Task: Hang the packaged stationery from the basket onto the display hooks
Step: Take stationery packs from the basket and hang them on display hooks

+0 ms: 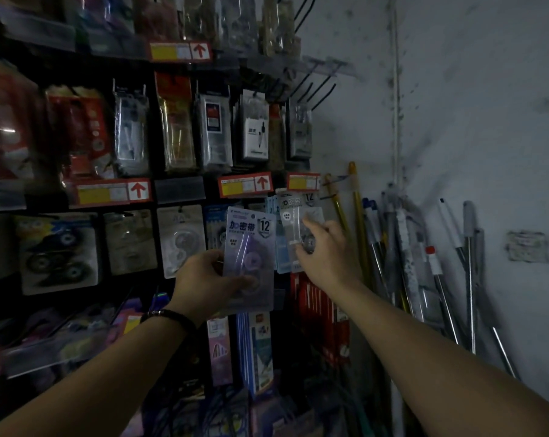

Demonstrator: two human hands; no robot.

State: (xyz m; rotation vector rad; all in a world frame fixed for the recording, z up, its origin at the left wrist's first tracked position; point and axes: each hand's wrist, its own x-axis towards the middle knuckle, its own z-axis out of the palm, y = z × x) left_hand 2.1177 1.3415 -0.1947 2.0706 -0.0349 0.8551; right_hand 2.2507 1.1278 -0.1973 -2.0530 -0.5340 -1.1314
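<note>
In the head view our left hand [203, 279] is raised to a dark display rack [155, 121]. It grips a purple card-backed blister pack [249, 247] low on its left edge, with the thumb lying across the lower front. The pack stands nearly upright in front of the rack. It has a large "12" at its top right corner and a round tape wheel under the clear bubble. No hook holds it — only the hand does. A black beaded bracelet [169, 315] sits on that wrist.

Just right of the purple pack, our right hand [322, 250] reaches to the rack's right end and pinches a pale clear-fronted blister pack [293, 222] between thumb and fingers. This pack carries the same "12" badge and hangs in front of a row of pale blue packs [271, 209]. We cannot tell whether its top is seated on a hook.

Directly above the right hand is a red-and-yellow price label [303, 182]. Higher still, bare black wire hooks [319, 89] jut out beside boxed drawing compasses in clear packs [256, 134]. Below the right forearm hang red packets [317, 310].

Well to the right of both hands, a bundle of metal and yellow mop handles [393, 247] leans against a stained grey wall [472, 121].
</note>
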